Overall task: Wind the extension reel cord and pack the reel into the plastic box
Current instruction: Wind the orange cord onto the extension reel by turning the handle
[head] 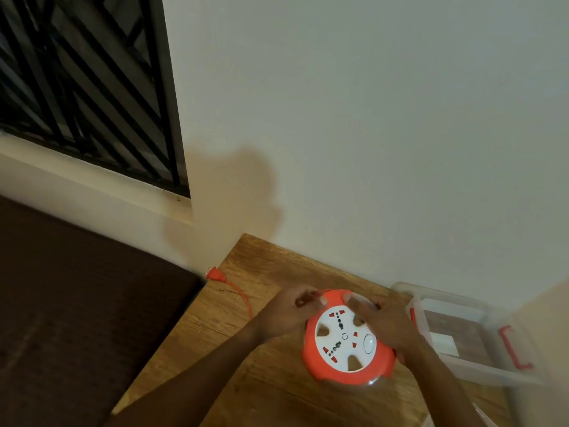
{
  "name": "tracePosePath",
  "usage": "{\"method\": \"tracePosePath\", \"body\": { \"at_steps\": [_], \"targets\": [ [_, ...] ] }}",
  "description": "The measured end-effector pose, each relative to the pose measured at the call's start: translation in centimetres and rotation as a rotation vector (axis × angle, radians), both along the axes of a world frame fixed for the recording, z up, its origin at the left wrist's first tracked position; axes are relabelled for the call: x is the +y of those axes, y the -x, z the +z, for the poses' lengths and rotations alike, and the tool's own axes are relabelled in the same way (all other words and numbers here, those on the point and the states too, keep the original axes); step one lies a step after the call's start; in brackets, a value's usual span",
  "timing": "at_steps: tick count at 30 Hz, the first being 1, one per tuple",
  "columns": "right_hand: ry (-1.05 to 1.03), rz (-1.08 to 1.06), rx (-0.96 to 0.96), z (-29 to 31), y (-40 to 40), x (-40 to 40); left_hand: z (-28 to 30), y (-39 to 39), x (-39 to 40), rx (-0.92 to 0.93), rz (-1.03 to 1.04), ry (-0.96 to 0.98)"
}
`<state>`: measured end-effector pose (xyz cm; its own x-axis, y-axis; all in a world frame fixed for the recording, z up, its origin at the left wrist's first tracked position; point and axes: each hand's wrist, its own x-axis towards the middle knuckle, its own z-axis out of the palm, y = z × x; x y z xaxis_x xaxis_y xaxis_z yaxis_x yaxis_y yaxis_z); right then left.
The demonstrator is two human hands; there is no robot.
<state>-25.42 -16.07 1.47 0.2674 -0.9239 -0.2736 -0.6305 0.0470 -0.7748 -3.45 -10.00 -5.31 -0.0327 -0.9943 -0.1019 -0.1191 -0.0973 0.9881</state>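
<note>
The plug (pixel 213 275) hangs off the table's (pixel 215 349) far-left edge, its orange cord (pixel 243 298) running back right to the left hand (pixel 291 314), which pinches it beside the flat-lying reel (pixel 348 340); the right hand (pixel 385 326) grips the reel's right rim, and the clear plastic box (pixel 468 331) sits just right
</note>
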Motion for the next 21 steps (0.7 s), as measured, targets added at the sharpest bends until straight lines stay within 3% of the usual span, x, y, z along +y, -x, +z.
{"method": "tracePosePath", "body": {
  "at_steps": [5,11,15,21],
  "targets": [
    [0.045,-0.023,0.003,-0.3,-1.9,1.2,1.1,1.2,0.6,-0.455,0.486,0.424],
    [0.131,-0.027,0.07,0.2,-2.2,1.6,-0.3,-0.4,3.2,-0.185,0.354,-0.019],
    [0.099,-0.007,0.039,0.2,-2.9,1.9,-0.8,-1.1,3.0,-0.178,0.252,-0.052],
    [0.121,0.068,0.079,1.3,-4.3,1.3,0.8,-1.3,2.3,0.258,0.059,-0.216]
  ]
}}
